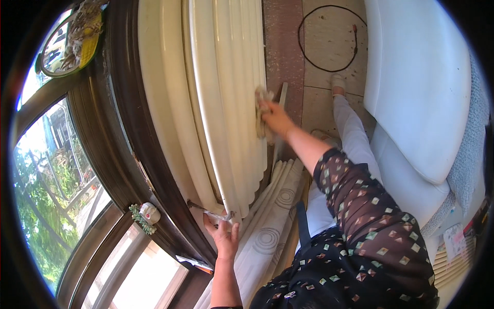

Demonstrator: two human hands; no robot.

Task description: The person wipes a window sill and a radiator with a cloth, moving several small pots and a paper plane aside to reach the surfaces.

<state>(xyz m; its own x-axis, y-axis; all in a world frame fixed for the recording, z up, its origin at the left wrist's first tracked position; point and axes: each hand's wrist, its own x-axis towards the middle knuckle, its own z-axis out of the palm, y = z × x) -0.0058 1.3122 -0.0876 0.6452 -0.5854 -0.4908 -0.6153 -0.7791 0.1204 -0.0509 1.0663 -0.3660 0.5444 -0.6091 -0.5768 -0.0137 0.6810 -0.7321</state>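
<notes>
A cream ribbed metal radiator (231,96) stands under the window ledge before me. My right hand (276,117) is shut on a pale, crumpled cloth (260,129), which lies against the radiator's front ribs; hand and cloth are blurred. At the radiator's near end, my left hand (224,239) is raised with thumb and fingers apart. Its fingertips are at a thin fitting (210,212) that runs from the wall side to the radiator's corner. Whether those fingers grip it or only touch it, I cannot tell.
A pale curtain with ring patterns (266,235) hangs beside the radiator. White padded seating (417,89) is on the right. A black cable (301,42) loops on the tiled floor. The dark wooden ledge (154,162) carries a small white ornament (149,213) with greenery.
</notes>
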